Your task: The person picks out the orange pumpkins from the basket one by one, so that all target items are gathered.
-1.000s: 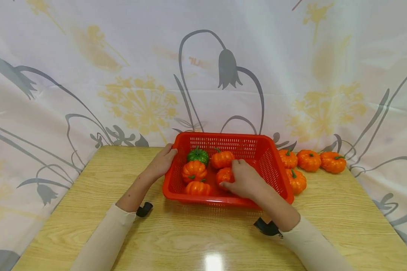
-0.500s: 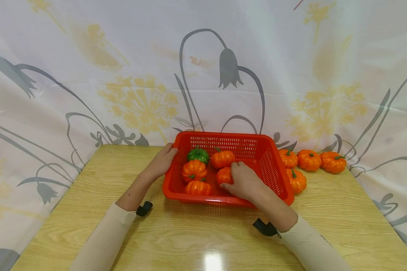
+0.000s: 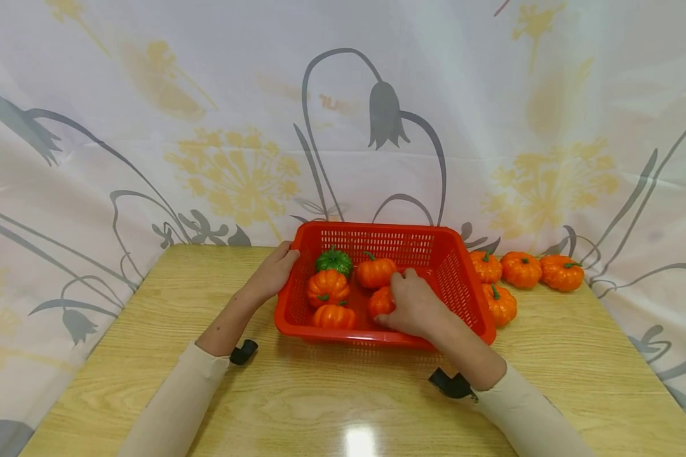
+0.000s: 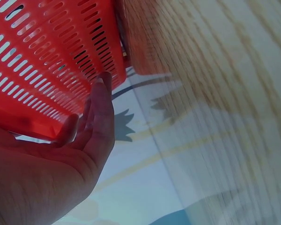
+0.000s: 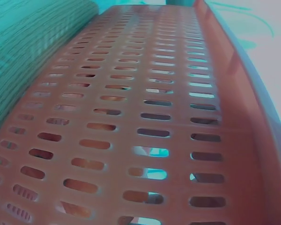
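A red plastic basket with slotted walls stands on the table. My left hand holds its left rim; in the left wrist view the fingers lie along the slotted outer wall. Inside the basket my right hand grips a small orange pumpkin, part of which the hand hides. Behind that one lies another orange pumpkin. Along the left side sit a green pumpkin, an orange pumpkin and a further orange pumpkin. The right wrist view shows mostly the basket's slotted wall.
Several orange pumpkins stand on the wooden table to the right of the basket. A patterned curtain hangs behind the table and along its sides. Black straps show at the left wrist and right wrist.
The pumpkin under my right hand has shifted slightly to the right, and the one behind it has turned a little. My left hand and the basket have stayed in place.
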Available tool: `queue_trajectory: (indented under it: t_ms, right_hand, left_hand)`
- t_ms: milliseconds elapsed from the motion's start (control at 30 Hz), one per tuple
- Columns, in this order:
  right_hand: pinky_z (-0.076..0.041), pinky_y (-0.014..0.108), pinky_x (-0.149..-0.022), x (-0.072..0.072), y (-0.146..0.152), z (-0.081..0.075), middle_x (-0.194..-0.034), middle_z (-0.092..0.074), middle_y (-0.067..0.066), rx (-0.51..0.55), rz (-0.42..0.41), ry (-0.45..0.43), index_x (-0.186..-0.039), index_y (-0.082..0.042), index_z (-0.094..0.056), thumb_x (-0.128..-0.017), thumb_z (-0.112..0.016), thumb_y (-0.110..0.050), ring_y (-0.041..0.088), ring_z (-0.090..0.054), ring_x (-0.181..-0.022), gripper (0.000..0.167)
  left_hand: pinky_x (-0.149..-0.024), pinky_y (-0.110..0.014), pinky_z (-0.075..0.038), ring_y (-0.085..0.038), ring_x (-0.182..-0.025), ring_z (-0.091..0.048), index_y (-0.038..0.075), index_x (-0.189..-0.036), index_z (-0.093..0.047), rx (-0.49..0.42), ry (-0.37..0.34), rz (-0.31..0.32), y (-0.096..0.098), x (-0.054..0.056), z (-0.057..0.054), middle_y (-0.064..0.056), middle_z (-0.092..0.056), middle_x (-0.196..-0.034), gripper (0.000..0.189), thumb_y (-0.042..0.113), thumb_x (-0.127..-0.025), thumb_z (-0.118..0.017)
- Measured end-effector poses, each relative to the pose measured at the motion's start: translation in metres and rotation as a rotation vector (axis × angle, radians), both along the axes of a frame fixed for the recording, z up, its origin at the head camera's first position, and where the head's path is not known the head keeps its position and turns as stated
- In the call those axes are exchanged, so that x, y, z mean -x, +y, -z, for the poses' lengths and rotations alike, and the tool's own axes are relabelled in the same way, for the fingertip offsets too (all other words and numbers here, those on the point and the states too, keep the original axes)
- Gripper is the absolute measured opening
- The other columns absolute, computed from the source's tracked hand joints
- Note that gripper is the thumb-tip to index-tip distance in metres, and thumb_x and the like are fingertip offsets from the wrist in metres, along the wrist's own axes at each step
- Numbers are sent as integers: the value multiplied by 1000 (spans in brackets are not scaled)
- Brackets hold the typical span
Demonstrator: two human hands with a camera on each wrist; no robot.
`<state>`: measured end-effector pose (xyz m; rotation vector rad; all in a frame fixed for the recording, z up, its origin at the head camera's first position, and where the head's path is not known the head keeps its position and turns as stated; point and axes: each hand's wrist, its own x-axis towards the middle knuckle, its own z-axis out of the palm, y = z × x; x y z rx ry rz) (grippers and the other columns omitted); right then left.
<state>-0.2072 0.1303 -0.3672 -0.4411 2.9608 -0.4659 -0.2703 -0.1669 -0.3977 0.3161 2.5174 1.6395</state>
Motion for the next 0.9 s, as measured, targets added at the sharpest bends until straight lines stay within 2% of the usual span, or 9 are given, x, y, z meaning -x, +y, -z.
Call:
queue_trajectory:
  t_ms: [333,500,700,900]
  right_hand:
    - [-60,51,-93,-2,3,-5,-131,-52,28,35,9,-34,-144,10,-52,-82,-91,-30,34,-64,-100,83]
    - [-59,53,-96,-4,6,-7,-132,-52,29,38,-1,-26,-145,8,-53,-82,-91,-31,36,-64,-103,84]
    - [-56,51,-100,-5,12,-11,-129,-56,27,54,-44,0,-141,10,-55,-83,-89,-31,35,-63,-106,79]
    - [-55,51,-97,-9,18,-17,-126,-60,26,78,-56,16,-140,11,-55,-82,-86,-30,34,-61,-105,77]
  left_hand:
    - [-83,-31,-59,-36,-103,-70,-6,-143,-45,3,6,-2,0,1,0,-26,-61,-126,45,27,-114,-33]
    - [-83,-30,-58,-37,-105,-70,-5,-143,-45,7,-1,-11,0,0,-2,-26,-61,-127,46,28,-115,-33]
    - [-87,-36,-59,-37,-108,-70,-4,-146,-44,5,-14,-11,0,-2,-3,-27,-60,-130,47,29,-115,-33]
    - [-82,-34,-60,-37,-102,-71,-5,-145,-44,-11,-14,-4,0,-1,-2,-27,-61,-127,47,29,-115,-32]
